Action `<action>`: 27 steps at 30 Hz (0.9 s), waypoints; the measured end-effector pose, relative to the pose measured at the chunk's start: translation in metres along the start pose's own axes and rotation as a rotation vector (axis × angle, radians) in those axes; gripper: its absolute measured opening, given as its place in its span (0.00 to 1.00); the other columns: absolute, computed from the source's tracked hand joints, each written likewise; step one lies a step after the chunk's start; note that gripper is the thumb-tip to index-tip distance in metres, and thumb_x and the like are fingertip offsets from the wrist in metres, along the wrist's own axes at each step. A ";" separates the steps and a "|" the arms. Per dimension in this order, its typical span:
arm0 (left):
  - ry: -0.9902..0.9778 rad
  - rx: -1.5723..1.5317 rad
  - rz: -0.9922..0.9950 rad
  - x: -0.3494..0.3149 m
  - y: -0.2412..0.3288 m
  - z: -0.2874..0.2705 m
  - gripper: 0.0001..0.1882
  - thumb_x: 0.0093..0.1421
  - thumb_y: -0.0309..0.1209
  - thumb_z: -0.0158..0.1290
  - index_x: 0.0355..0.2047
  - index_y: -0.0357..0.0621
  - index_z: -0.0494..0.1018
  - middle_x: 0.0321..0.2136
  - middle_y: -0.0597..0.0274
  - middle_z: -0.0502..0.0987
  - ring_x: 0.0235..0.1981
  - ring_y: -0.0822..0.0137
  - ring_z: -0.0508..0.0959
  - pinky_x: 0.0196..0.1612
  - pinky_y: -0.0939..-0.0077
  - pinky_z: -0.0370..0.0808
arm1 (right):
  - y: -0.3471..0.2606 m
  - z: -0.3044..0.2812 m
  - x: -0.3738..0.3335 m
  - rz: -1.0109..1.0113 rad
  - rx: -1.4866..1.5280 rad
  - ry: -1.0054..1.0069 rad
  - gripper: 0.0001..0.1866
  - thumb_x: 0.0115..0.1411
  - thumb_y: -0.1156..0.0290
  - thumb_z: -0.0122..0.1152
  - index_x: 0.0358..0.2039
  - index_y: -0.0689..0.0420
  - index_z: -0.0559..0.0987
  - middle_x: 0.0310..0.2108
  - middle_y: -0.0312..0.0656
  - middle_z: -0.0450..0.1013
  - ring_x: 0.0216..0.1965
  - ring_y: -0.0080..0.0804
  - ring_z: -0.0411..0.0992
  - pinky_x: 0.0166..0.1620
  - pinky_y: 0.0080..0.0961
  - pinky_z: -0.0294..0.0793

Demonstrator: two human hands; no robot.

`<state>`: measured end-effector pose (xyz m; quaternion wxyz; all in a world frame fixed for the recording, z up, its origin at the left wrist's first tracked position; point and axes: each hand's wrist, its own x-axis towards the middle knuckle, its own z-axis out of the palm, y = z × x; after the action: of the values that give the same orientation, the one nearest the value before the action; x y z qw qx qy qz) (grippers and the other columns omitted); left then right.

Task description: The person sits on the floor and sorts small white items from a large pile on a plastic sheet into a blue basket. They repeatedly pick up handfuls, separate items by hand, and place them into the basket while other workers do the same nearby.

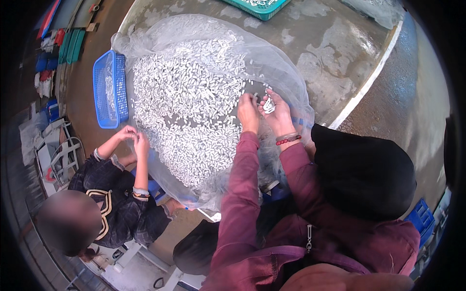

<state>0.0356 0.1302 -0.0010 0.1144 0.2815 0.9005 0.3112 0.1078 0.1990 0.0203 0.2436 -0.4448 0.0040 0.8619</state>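
Observation:
A broad heap of small, white, capsule-shaped pieces (189, 92) lies on a sheer mesh net (286, 63). My right hand (278, 114) is cupped palm up at the heap's right edge, its fingers curled round several white, elongated loop-like pieces (269, 105). Just left of it, my left hand (248, 112) has its fingers bent together over the edge of the heap. Its fingertips are slightly blurred, and whatever they pinch is too small to make out. A few loose pieces lie on the net beyond both hands.
At the left, a blue plastic basket (110, 89) holds some white pieces. A co-worker (121, 194) sits at the lower left, hands together over the net's edge. A green basket (262, 8) stands at the far edge, on wet-looking grey flooring (325, 53).

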 end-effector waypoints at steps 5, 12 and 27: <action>0.101 -0.315 -0.097 -0.019 0.030 -0.051 0.07 0.56 0.29 0.55 0.31 0.38 0.74 0.28 0.52 0.76 0.29 0.58 0.76 0.34 0.68 0.71 | 0.002 0.003 -0.008 0.174 0.005 0.030 0.17 0.63 0.58 0.49 0.42 0.58 0.73 0.31 0.39 0.67 0.32 0.31 0.67 0.38 0.35 0.68; -0.134 0.106 -0.376 -0.022 -0.048 -0.109 0.12 0.52 0.32 0.58 0.35 0.40 0.77 0.28 0.53 0.79 0.30 0.58 0.78 0.36 0.68 0.73 | -0.006 0.003 -0.010 0.202 0.079 -0.228 0.17 0.63 0.56 0.48 0.30 0.58 0.68 0.21 0.38 0.62 0.20 0.25 0.60 0.18 0.17 0.56; -0.235 0.283 -0.152 -0.076 -0.146 -0.063 0.14 0.51 0.33 0.56 0.35 0.37 0.74 0.28 0.47 0.78 0.31 0.54 0.78 0.37 0.64 0.73 | 0.022 0.019 -0.039 0.037 -0.174 -0.558 0.11 0.59 0.66 0.56 0.39 0.57 0.75 0.34 0.35 0.75 0.35 0.22 0.73 0.38 0.20 0.74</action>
<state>0.0103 -0.0393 -0.0410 0.2013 0.2603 0.9343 0.1371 0.1031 0.1681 0.0570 0.1802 -0.2095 -0.1290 0.9524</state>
